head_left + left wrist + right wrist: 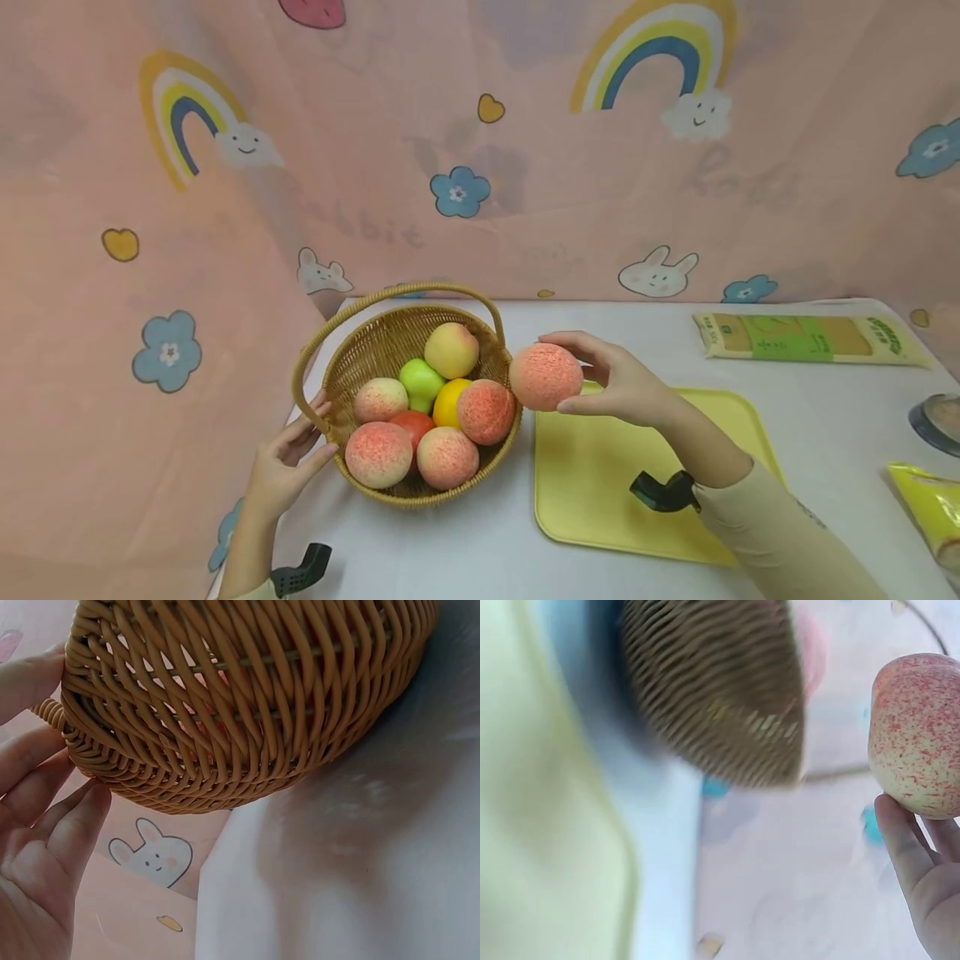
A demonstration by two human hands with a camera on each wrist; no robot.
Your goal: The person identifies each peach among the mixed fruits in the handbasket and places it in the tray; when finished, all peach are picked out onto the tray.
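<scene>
My right hand (626,383) pinches a large pink peach (546,377) between thumb and fingers, level with the right rim of a wicker basket (420,502). The right wrist view shows the peach (919,735) with fingertips against its underside. On the basket's left side, my left hand (281,471) holds the rim by the handle's base, its fingers (34,761) close against the weave in the left wrist view. Inside the basket lie several peaches (378,455), a green pear (422,383), a yellow fruit (448,405) and a red fruit (414,427), partly covered by the others.
A yellow tray (600,500) lies right of the basket, beneath my right forearm. Farther back is a long noodle-like packet (810,337). A round dark-rimmed container (937,423) and a yellow bag (930,508) sit at the right edge. A printed pink cloth (540,217) hangs behind the table.
</scene>
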